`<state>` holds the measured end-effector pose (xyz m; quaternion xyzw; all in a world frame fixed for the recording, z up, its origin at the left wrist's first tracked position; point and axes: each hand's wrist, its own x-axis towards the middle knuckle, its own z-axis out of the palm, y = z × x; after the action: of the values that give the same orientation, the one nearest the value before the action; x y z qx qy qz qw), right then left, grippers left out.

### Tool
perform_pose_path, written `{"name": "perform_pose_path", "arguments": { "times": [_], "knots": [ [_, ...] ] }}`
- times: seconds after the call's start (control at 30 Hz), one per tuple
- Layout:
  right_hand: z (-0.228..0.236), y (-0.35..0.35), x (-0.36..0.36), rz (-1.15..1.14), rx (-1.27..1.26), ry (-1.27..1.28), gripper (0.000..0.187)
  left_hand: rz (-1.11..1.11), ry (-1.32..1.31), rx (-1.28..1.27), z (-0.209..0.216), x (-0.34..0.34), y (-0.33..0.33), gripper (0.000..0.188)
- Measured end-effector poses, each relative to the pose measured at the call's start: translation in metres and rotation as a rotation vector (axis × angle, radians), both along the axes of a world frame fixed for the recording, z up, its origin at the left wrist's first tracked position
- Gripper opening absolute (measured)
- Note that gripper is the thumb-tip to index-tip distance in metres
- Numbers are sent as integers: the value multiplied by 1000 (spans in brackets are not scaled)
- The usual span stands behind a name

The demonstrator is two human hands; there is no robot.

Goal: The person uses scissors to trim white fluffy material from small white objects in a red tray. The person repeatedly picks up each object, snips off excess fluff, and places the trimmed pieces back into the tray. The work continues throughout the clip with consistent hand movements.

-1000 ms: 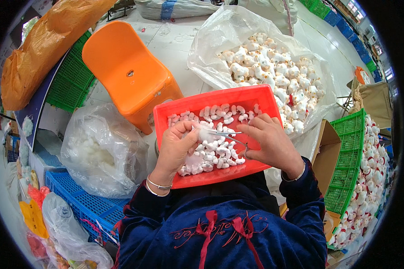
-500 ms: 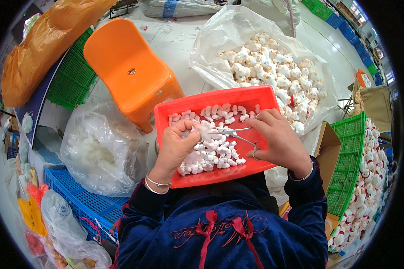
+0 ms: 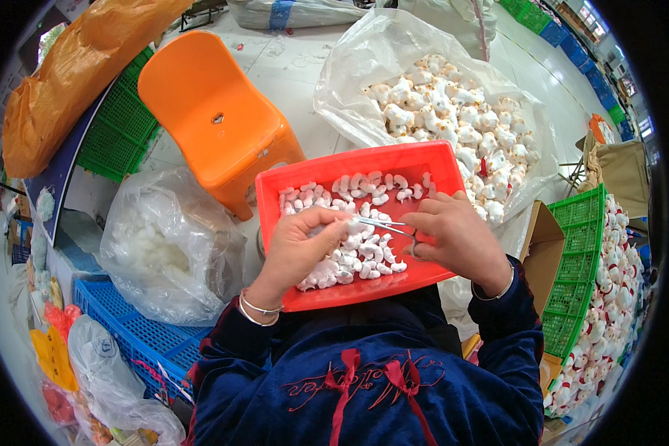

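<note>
Over a red tray [image 3: 271, 195], my left hand [image 3: 299, 244] pinches a small white fabric piece [image 3: 354, 224], mostly hidden by the fingers. My right hand [image 3: 457, 236] has its fingers in the ring handles of metal forceps [image 3: 383, 222], shaped much like scissors. The forceps' jaws are nearly closed, and their tips meet the white piece at my left fingertips. Beneath both hands, many small curved white pieces [image 3: 346, 262] lie loose in the tray. The tray rests against my lap.
A clear bag of white fluffy stuffing [image 3: 160, 249] stands at left, beside a blue crate [image 3: 119, 308] and an orange chair [image 3: 208, 119]. Beyond the tray, a large clear bag holds white plush pieces [image 3: 438, 104]. To the right are a cardboard box [image 3: 544, 241] and a green crate [image 3: 572, 271].
The forceps' handles have come together from wide apart. My left hand has shifted right toward my right hand, and the loose white fluff at its fingertips shows less.
</note>
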<state>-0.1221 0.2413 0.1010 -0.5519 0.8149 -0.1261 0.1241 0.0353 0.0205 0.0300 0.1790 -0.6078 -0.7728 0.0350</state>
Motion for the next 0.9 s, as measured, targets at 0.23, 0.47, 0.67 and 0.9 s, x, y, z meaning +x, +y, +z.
{"name": "perform_pose_path", "arguments": {
  "times": [0.23,0.47,0.67,0.9],
  "knots": [
    [7,5,-5,-11,-33,-39,30,183,67,73,-13,3,-7,12],
    [5,0,-1,66,-10,-27,31,71,39,61,-11,0,-4,15],
    [-6,-6,-2,86,-60,22,40,99,73,114,-13,-4,-2,9],
    [-21,-2,6,39,-91,-126,62,379,297,516,-31,-16,-13,14]
  ]
}}
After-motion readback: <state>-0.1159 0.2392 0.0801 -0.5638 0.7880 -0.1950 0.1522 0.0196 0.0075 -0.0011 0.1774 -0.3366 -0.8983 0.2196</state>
